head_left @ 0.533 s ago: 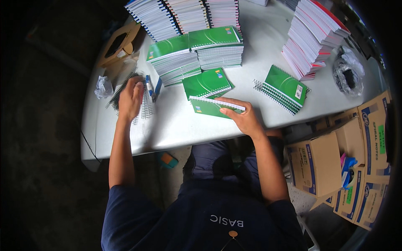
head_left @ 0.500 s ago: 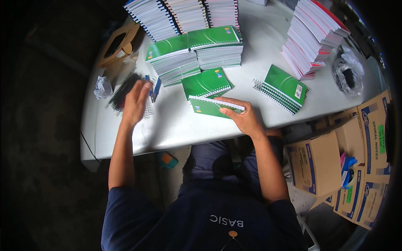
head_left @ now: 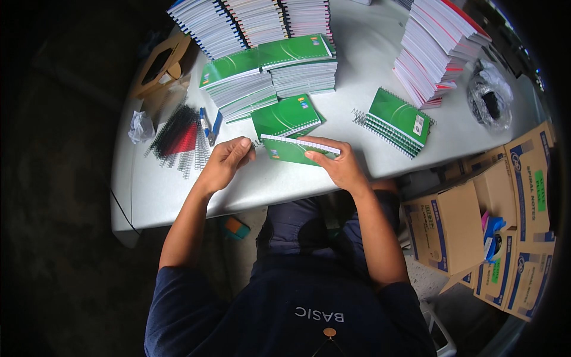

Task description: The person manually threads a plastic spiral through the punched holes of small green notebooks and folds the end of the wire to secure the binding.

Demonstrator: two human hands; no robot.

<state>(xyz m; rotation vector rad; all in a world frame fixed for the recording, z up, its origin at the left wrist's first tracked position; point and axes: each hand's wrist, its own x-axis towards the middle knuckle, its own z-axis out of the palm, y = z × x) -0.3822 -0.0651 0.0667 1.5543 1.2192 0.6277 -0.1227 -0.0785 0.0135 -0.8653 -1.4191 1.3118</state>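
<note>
My right hand [head_left: 345, 169] grips a green-covered notebook [head_left: 285, 153] by its right end, thumb on the cover, its punched white edge facing up. At the notebook's left end, my left hand [head_left: 228, 163] is closed in a pinch. A short dark bit of spiral coil [head_left: 257, 143] shows at its fingertips; the rest is hidden by the hand. Just beyond lies another green notebook [head_left: 285, 116] with a row of holes along its near edge. To the left rest loose spiral coils [head_left: 169, 134], some black, some lighter, around a red patch, beside blue-handled pliers [head_left: 209, 126].
Stacks of green notebooks [head_left: 247, 89] stand ahead, with taller paper stacks [head_left: 208, 27] behind. Right of centre sits a pile of coil-bound green notebooks [head_left: 398, 122]. A red-edged stack [head_left: 437, 53], a plastic-wrapped bundle [head_left: 491, 98] and cardboard boxes [head_left: 458, 232] are at the right.
My left hand has moved right and nearer, from the coils and pliers to the left end of the held notebook. My right hand keeps its grip on the notebook.
</note>
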